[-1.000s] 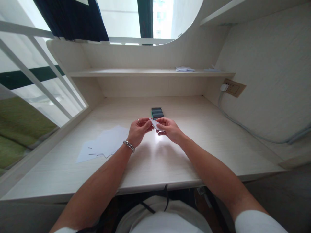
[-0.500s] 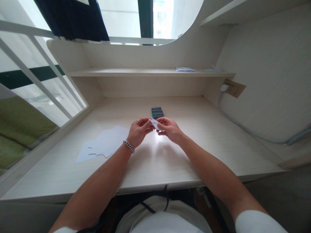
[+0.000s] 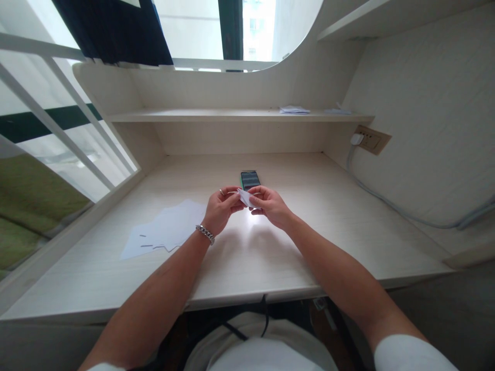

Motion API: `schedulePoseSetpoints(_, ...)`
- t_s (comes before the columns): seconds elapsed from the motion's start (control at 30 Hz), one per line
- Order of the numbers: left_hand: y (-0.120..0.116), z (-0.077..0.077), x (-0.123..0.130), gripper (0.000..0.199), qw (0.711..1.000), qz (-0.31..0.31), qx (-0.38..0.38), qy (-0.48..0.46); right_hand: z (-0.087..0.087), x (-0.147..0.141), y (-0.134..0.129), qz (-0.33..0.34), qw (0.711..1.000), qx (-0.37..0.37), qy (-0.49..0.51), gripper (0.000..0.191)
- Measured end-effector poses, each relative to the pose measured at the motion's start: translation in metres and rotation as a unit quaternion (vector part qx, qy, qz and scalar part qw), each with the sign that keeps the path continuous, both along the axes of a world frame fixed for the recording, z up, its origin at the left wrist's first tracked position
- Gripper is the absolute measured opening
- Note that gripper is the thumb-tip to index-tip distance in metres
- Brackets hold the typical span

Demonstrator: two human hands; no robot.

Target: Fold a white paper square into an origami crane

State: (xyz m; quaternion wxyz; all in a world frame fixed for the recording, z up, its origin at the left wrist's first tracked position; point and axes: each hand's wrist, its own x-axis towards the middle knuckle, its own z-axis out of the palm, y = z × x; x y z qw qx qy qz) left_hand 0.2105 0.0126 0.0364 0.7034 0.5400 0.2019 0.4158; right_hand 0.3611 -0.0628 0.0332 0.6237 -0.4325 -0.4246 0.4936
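A small piece of white paper (image 3: 245,198), seemingly folded, is held between both hands over the middle of the desk. My left hand (image 3: 221,208), with a ring on one finger and a chain bracelet at the wrist, pinches its left end. My right hand (image 3: 269,206) grips the other end, thumb on top. Just beyond the fingers a phone (image 3: 250,179) lies on the desk, its lower edge partly covered by them. Left of my left forearm, several loose white sheets (image 3: 166,226) overlap, with dark marks or slits near their front edge.
Behind the desk (image 3: 348,226) runs a low shelf (image 3: 212,118) carrying folded papers (image 3: 294,110). At right, a white plug sits in a wall socket (image 3: 373,140), its grey cable (image 3: 402,214) trailing along the wall. White rails (image 3: 58,118) border the left side.
The paper is turned slightly between the fingers and shows a little more of its white face. Both hands stay in nearly the same place.
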Motion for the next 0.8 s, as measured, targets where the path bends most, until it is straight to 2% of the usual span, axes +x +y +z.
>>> schedulePoseSetpoints(0.17,0.001,-0.003,0.002,0.035,0.999,0.008,0.036,0.034,-0.005,-0.002,0.004,-0.021,0.996,0.021,-0.079,0.039)
schedulePoseSetpoints(0.23,0.002,-0.005,0.002,0.036,0.998,0.02,0.044,0.039,-0.007,-0.002,0.006,-0.085,0.984,0.056,-0.146,0.034)
schedulePoseSetpoints(0.33,0.003,-0.005,0.004,0.04,0.996,0.052,0.05,0.046,-0.009,0.0,0.005,-0.225,0.923,0.107,-0.293,0.02)
schedulePoseSetpoints(0.4,0.003,-0.005,0.004,0.043,0.995,0.074,0.057,0.047,-0.009,0.0,0.004,-0.257,0.889,0.114,-0.361,0.015)
schedulePoseSetpoints(0.43,0.003,-0.005,0.004,0.044,0.994,0.081,0.061,0.045,-0.009,-0.001,0.003,-0.246,0.887,0.114,-0.375,0.016)
schedulePoseSetpoints(0.6,0.005,-0.007,0.003,0.045,0.992,0.084,0.081,0.039,-0.012,-0.006,0.004,-0.116,0.934,0.095,-0.323,0.032)
schedulePoseSetpoints(0.8,0.004,-0.009,0.004,0.046,0.991,0.066,0.109,0.049,-0.019,-0.002,0.013,-0.134,0.956,0.081,-0.248,0.034)
